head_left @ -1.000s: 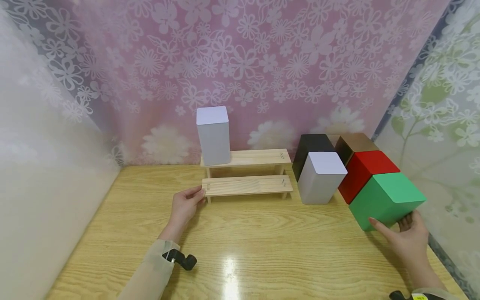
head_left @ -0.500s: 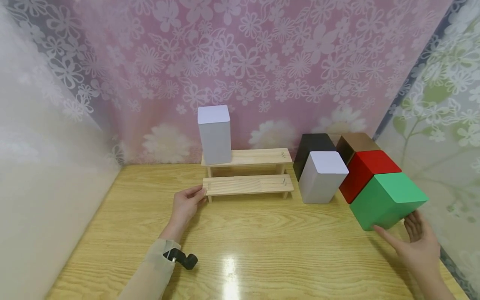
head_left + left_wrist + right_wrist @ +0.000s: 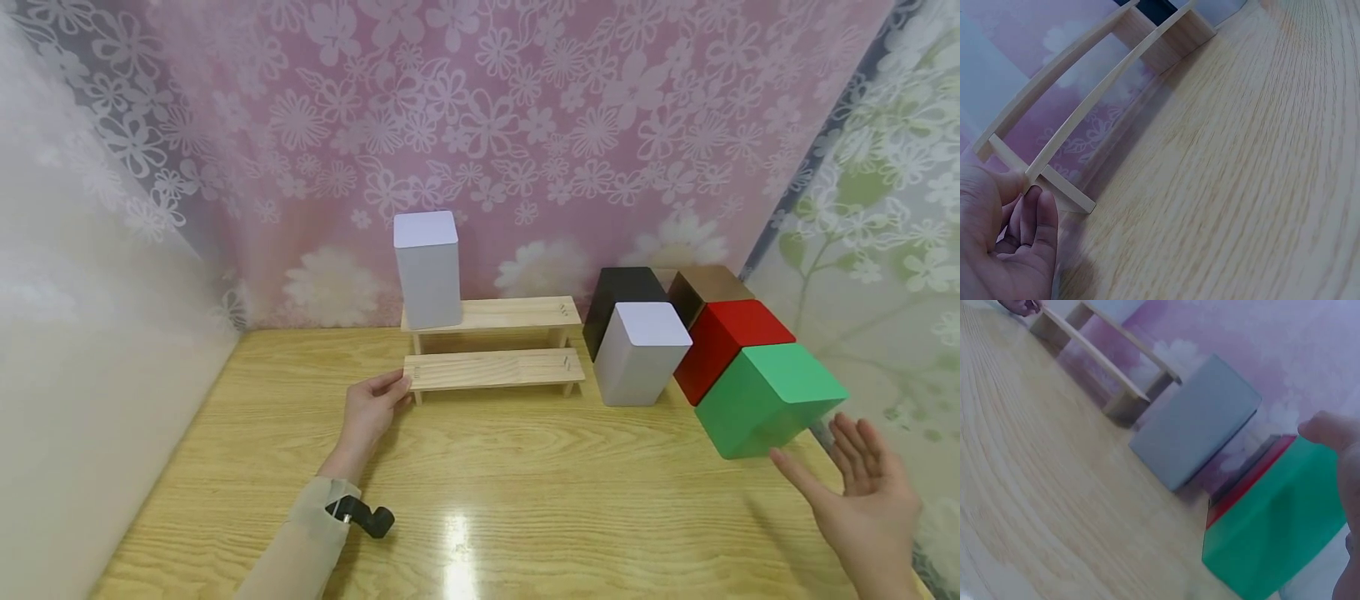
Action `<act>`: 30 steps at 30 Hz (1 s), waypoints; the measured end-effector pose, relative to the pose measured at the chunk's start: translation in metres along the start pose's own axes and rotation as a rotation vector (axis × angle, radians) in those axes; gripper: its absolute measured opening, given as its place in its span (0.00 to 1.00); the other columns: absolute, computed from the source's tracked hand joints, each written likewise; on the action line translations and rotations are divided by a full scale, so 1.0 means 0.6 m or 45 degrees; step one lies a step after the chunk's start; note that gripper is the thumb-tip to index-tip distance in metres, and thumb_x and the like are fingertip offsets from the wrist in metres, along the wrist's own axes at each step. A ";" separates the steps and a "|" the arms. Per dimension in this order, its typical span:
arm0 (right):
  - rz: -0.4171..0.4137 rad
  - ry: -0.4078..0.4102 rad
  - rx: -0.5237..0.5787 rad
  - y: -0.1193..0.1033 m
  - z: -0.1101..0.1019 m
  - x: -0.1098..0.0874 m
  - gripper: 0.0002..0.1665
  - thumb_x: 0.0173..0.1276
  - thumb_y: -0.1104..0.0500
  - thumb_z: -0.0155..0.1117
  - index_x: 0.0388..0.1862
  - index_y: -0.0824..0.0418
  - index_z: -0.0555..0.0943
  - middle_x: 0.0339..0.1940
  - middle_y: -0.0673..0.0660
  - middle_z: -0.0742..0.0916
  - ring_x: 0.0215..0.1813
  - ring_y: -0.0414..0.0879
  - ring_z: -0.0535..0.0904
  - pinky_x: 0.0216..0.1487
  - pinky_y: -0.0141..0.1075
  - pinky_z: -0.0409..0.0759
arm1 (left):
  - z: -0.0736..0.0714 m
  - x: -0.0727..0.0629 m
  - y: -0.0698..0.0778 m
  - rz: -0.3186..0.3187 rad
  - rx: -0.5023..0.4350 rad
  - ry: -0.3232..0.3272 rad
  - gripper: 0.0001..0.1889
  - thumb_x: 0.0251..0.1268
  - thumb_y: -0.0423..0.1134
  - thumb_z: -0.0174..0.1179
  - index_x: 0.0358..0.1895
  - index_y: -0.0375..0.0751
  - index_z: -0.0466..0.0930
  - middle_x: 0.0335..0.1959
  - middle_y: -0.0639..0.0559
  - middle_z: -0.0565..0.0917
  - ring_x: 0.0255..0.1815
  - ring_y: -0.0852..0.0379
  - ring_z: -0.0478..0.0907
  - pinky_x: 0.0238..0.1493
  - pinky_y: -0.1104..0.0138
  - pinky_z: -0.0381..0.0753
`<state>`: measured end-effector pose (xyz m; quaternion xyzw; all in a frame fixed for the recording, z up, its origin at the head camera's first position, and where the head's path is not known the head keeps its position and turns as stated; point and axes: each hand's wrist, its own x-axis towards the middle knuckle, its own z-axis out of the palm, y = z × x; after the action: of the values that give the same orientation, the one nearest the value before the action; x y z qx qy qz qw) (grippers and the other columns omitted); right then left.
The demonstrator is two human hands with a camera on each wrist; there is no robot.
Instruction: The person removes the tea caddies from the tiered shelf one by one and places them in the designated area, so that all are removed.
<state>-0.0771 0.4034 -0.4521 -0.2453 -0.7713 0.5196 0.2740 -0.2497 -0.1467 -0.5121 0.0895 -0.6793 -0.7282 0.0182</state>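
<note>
A two-tier wooden shelf (image 3: 495, 370) stands on the table near the back wall. My left hand (image 3: 371, 408) pinches the left end of its lower board, the thumb above and the fingers curled beneath in the left wrist view. One white box (image 3: 429, 283) stands upright on the upper tier's left end. At the right, my right hand (image 3: 866, 492) is held with its fingers spread, just off a green box (image 3: 765, 408); a gap shows between them in the head view. The green box leans beside a red box (image 3: 731, 337).
A second white box (image 3: 637, 358) stands just right of the shelf, with a black box (image 3: 618, 296) behind it. Behind the red box is a brown box (image 3: 708, 287). Flowered cloth (image 3: 480, 150) hangs along the back and sides of the wooden table (image 3: 525, 500).
My right hand has let go of the green box and drawn back to the right, its fingers spreading. The left hand has stayed on the shelf's end.
</note>
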 end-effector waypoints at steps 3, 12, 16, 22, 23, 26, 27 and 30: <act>-0.047 0.016 -0.011 -0.023 0.003 -0.013 0.60 0.63 0.74 0.77 0.87 0.49 0.58 0.81 0.51 0.71 0.78 0.40 0.66 0.72 0.18 0.65 | 0.000 0.000 0.000 -0.007 -0.002 0.006 0.17 0.75 0.31 0.67 0.62 0.26 0.83 0.58 0.32 0.84 0.50 0.51 0.86 0.50 0.68 0.90; -0.117 -0.081 0.535 -0.099 0.031 -0.046 0.60 0.46 0.89 0.76 0.78 0.61 0.71 0.71 0.58 0.80 0.70 0.45 0.75 0.71 0.23 0.72 | 0.003 0.000 0.002 -0.004 -0.010 0.010 0.17 0.74 0.29 0.67 0.62 0.25 0.83 0.57 0.32 0.84 0.48 0.54 0.86 0.51 0.66 0.91; -0.170 -0.173 0.611 -0.126 0.057 -0.059 0.60 0.45 0.91 0.74 0.78 0.63 0.70 0.71 0.60 0.80 0.72 0.47 0.74 0.72 0.25 0.72 | 0.003 -0.001 0.001 -0.006 -0.009 0.010 0.17 0.74 0.29 0.67 0.62 0.25 0.83 0.58 0.31 0.84 0.46 0.55 0.86 0.50 0.66 0.91; -0.318 -0.265 0.585 -0.165 0.106 -0.082 0.57 0.46 0.89 0.75 0.77 0.64 0.72 0.70 0.60 0.81 0.72 0.48 0.74 0.72 0.26 0.73 | 0.004 0.000 0.004 -0.011 -0.012 -0.001 0.18 0.74 0.29 0.67 0.62 0.24 0.83 0.58 0.31 0.84 0.45 0.56 0.87 0.49 0.65 0.91; -0.350 -0.282 0.566 -0.171 0.114 -0.085 0.56 0.47 0.89 0.75 0.77 0.64 0.72 0.71 0.60 0.81 0.72 0.48 0.74 0.73 0.27 0.73 | 0.004 0.001 0.004 -0.009 -0.008 -0.003 0.18 0.74 0.29 0.67 0.62 0.24 0.83 0.58 0.31 0.84 0.45 0.56 0.87 0.49 0.65 0.91; -0.459 -0.335 0.480 -0.188 0.142 -0.094 0.55 0.48 0.88 0.76 0.77 0.65 0.71 0.71 0.60 0.81 0.71 0.47 0.75 0.73 0.28 0.72 | 0.003 0.001 0.004 -0.006 -0.004 0.000 0.17 0.74 0.29 0.67 0.62 0.25 0.83 0.58 0.32 0.84 0.45 0.56 0.87 0.49 0.65 0.91; -0.495 -0.355 0.459 -0.192 0.151 -0.096 0.55 0.48 0.88 0.76 0.77 0.66 0.71 0.71 0.60 0.80 0.71 0.47 0.75 0.74 0.28 0.72 | 0.003 0.001 0.004 -0.005 0.003 0.002 0.17 0.75 0.29 0.67 0.62 0.25 0.83 0.58 0.32 0.84 0.45 0.56 0.87 0.49 0.66 0.91; -0.572 -0.407 0.409 -0.202 0.178 -0.102 0.55 0.47 0.87 0.77 0.77 0.69 0.70 0.72 0.60 0.80 0.72 0.47 0.75 0.74 0.29 0.72 | 0.003 -0.002 0.005 -0.009 0.009 0.013 0.17 0.74 0.29 0.67 0.61 0.25 0.83 0.57 0.32 0.85 0.45 0.56 0.87 0.49 0.66 0.91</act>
<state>-0.1160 0.2506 -0.3819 0.0624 -0.7474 0.5932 0.2926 -0.2491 -0.1450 -0.5090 0.0956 -0.6815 -0.7253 0.0189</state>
